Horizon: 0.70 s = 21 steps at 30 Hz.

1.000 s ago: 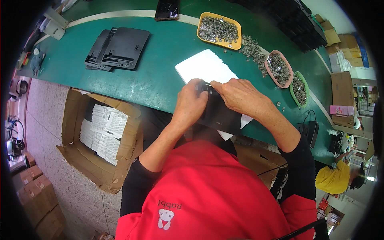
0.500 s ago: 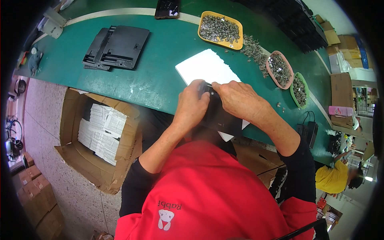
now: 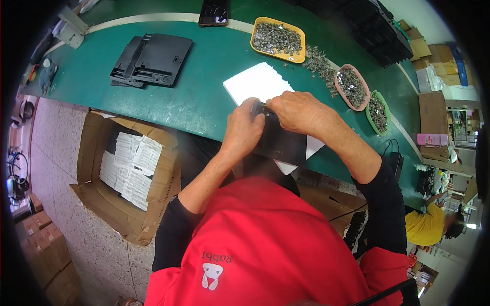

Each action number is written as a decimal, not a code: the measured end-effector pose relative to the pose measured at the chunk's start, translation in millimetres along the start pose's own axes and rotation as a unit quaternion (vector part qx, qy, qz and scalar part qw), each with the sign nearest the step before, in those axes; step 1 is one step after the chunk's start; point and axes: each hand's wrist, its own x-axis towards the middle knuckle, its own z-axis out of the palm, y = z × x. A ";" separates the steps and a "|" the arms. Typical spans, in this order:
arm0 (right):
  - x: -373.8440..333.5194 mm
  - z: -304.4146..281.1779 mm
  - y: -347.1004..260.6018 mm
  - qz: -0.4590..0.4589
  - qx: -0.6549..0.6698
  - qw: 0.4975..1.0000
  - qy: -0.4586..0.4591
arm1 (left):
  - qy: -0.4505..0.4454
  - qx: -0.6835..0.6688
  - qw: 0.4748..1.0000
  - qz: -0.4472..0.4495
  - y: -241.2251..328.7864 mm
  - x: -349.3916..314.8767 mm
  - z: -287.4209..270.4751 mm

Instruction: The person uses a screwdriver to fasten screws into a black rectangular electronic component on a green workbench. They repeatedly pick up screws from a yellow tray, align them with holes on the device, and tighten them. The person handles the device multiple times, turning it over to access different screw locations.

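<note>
A flat black plastic panel (image 3: 282,144) is tilted over the front edge of the green table, partly covered by my hands. My left hand (image 3: 244,127) grips its upper left corner, thumb on the face. At its far edge, the curled fingers of my right hand (image 3: 302,113) press close together beside the left thumb. Whatever is between those right fingertips is too small or hidden to make out. Under the panel and beyond it lies a white foam sheet (image 3: 255,82) with a ragged edge.
Small metal pieces fill a yellow tray (image 3: 258,46), a pink tray (image 3: 366,86) and a green tray (image 3: 387,109), with a loose pile (image 3: 320,64) between. Stacked black panels (image 3: 162,58) lie left. An open carton (image 3: 120,222) stands below. A person in yellow (image 3: 424,224) is at right.
Both hands remain at the panel's far edge. My right hand has shifted slightly left and toward the far side, and the panel has moved slightly with it. The view has shifted a little.
</note>
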 end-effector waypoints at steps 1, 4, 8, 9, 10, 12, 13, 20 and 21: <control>0.3 6.2 5.9 -0.010 0.005 1.000 0.013 | 0.005 0.000 1.000 0.003 -4.7 1.0 0.7; -7.8 8.0 7.7 0.002 0.053 0.998 0.027 | 0.000 -0.016 1.000 0.001 -11.3 3.7 -1.4; -16.3 14.2 11.4 0.016 0.086 0.995 0.040 | -0.012 -0.019 1.000 -0.015 -4.9 3.0 -2.9; -17.0 14.9 11.9 0.012 0.082 0.996 0.042 | -0.012 -0.026 0.999 -0.014 -6.5 3.2 -2.5; -17.5 15.0 12.4 0.008 0.077 0.996 0.043 | -0.011 -0.033 0.999 -0.013 -9.3 3.7 -2.5; -17.7 17.5 14.7 0.003 0.065 0.997 0.046 | -0.012 -0.039 0.999 -0.013 -10.5 4.1 -2.0; -17.6 20.9 17.0 0.002 0.057 0.997 0.047 | -0.013 -0.038 0.999 -0.013 -9.2 3.6 -2.1; -15.2 17.1 12.4 -0.017 0.016 0.999 0.044 | -0.014 -0.025 0.999 -0.015 -8.4 -0.7 -2.3; -14.1 17.4 11.4 -0.011 0.010 0.999 0.039 | -0.017 -0.012 1.000 -0.015 -5.5 -1.0 -2.7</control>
